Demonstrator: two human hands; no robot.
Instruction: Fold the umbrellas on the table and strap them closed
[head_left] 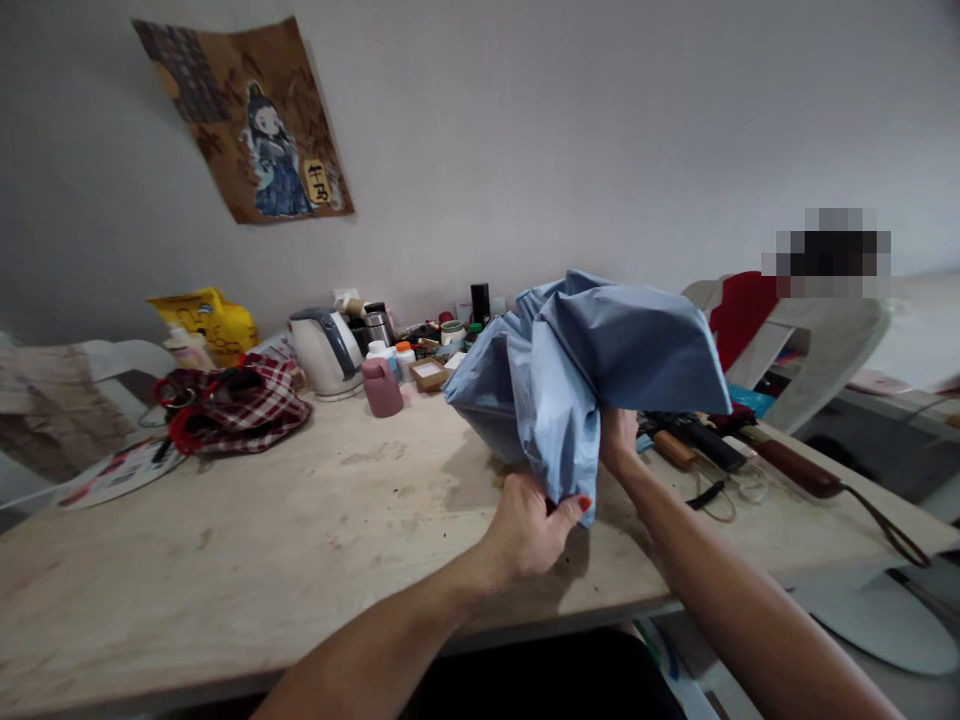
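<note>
A light blue garment (pixel 592 370) hangs bunched above the wooden table (pixel 225 570), lifted off its surface. My left hand (pixel 529 525) pinches the garment's lower hem between thumb and fingers. My right hand (pixel 616 440) reaches up under the cloth and grips it from inside; most of its fingers are hidden by the fabric.
Along the wall stand a white kettle (pixel 324 350), a pink bottle (pixel 382 387), small jars and boxes. A red plaid bag (pixel 236 405) lies at the left, a yellow bag (pixel 206 320) behind it. Folded umbrellas (pixel 780 465) lie at the right. A person sits at the far right.
</note>
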